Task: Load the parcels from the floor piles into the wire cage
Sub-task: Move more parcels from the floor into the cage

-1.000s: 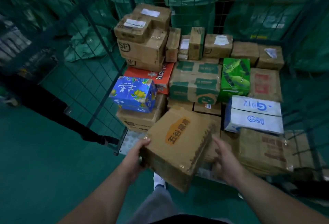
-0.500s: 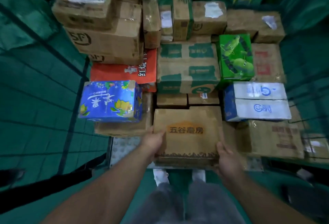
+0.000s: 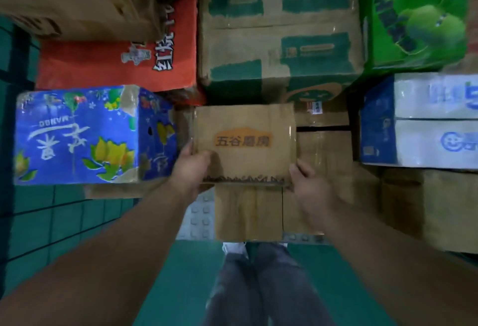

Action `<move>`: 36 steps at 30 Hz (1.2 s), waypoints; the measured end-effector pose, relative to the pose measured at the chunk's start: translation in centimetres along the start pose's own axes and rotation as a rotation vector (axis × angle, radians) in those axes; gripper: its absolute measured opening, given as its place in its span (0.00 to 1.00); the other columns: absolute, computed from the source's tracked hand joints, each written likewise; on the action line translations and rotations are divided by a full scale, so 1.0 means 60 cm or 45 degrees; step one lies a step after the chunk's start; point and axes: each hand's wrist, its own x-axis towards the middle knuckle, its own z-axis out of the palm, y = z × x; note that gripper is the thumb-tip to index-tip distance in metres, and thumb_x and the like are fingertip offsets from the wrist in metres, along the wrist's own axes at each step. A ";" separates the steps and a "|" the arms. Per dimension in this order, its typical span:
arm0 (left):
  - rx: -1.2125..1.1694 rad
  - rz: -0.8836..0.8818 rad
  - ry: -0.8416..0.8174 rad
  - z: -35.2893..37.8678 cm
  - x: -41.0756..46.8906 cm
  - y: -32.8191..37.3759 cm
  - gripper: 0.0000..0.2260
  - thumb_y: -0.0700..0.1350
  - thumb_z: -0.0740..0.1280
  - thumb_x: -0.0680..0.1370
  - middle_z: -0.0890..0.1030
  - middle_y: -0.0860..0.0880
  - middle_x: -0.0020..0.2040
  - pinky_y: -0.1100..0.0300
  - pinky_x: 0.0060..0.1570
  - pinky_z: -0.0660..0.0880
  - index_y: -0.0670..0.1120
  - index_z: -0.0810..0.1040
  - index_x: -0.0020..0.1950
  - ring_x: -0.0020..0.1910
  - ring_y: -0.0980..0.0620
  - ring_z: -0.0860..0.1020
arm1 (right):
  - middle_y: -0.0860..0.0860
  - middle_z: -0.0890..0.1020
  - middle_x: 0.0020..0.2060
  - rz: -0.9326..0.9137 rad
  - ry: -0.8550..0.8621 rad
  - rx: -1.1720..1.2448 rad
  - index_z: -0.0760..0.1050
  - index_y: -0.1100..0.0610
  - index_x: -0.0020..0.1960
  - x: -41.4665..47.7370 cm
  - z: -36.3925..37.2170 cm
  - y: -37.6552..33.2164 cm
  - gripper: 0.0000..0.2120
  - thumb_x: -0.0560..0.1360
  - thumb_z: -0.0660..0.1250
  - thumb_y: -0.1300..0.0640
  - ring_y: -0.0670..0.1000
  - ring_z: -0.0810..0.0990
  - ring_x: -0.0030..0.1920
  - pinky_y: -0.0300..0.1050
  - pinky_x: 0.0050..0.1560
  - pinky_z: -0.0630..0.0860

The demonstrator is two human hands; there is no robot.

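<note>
Two hands clamp one brown parcel (image 3: 244,144) by its near corners. The left hand (image 3: 192,167) curls round the near left corner, its thumb lying up along the parcel's left edge. The right hand (image 3: 309,183) grips the near right corner with its thumb on the top face. Neither hand is spread open, and both are closed on the cardboard.

The parcel lies flat between the hands, with its orange label facing up and a dark jagged print along the edge nearest the wrists. It sits over the stack inside the wire cage (image 3: 38,211). I cannot tell whether it already rests on the cartons beneath or hangs just above them.

Directly under the hands is a plain brown carton (image 3: 248,211), which stands on the cage's pale studded base (image 3: 199,217). Just beside the left hand, on its outer side, is a blue mango box (image 3: 77,134), and a red box (image 3: 116,64) lies beyond that. Straight ahead of both hands is a carton with green print (image 3: 279,33). Ahead of the right hand and further out is a bright green box (image 3: 419,15). Near the right hand, on its outer side, are stacked white-and-blue boxes (image 3: 424,121).

Below the forearms are grey trousers (image 3: 258,287) over a green floor (image 3: 181,274).
</note>
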 end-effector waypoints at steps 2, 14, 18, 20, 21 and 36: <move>-0.006 -0.005 0.090 -0.004 0.022 0.000 0.22 0.43 0.65 0.82 0.81 0.52 0.57 0.64 0.36 0.78 0.54 0.66 0.75 0.51 0.53 0.80 | 0.46 0.82 0.58 -0.031 0.009 0.038 0.72 0.41 0.70 0.034 0.029 -0.013 0.15 0.83 0.62 0.47 0.51 0.82 0.57 0.53 0.60 0.80; 0.402 0.254 0.337 -0.005 0.079 -0.041 0.20 0.49 0.65 0.83 0.77 0.50 0.70 0.46 0.70 0.73 0.56 0.69 0.75 0.67 0.47 0.76 | 0.45 0.84 0.54 -0.190 0.009 -0.019 0.77 0.41 0.65 0.059 0.035 -0.026 0.12 0.85 0.59 0.49 0.49 0.83 0.55 0.51 0.56 0.83; 0.587 0.233 0.336 -0.009 0.088 -0.032 0.24 0.54 0.66 0.82 0.77 0.49 0.70 0.45 0.67 0.75 0.53 0.67 0.77 0.67 0.45 0.76 | 0.45 0.81 0.55 -0.105 0.043 -0.251 0.73 0.46 0.73 0.065 0.023 -0.051 0.19 0.84 0.58 0.44 0.50 0.80 0.55 0.48 0.57 0.79; 0.725 0.188 0.353 -0.015 0.084 -0.019 0.29 0.58 0.67 0.79 0.75 0.46 0.71 0.43 0.66 0.75 0.52 0.64 0.78 0.67 0.41 0.75 | 0.45 0.80 0.49 0.000 0.033 -0.327 0.73 0.47 0.72 0.055 0.022 -0.067 0.20 0.84 0.57 0.42 0.51 0.78 0.50 0.49 0.56 0.77; 0.780 0.144 0.378 -0.017 0.079 -0.012 0.32 0.60 0.67 0.78 0.73 0.44 0.72 0.41 0.65 0.75 0.52 0.62 0.78 0.68 0.39 0.74 | 0.48 0.80 0.51 0.051 0.007 -0.358 0.72 0.48 0.72 0.048 0.020 -0.072 0.21 0.84 0.57 0.40 0.53 0.78 0.52 0.52 0.58 0.78; 1.002 0.259 -0.502 -0.011 -0.343 -0.087 0.10 0.48 0.65 0.81 0.84 0.43 0.51 0.56 0.47 0.77 0.44 0.80 0.56 0.50 0.44 0.82 | 0.64 0.80 0.56 0.318 -0.008 0.171 0.77 0.59 0.59 -0.419 -0.093 0.109 0.09 0.83 0.60 0.60 0.53 0.74 0.49 0.47 0.51 0.75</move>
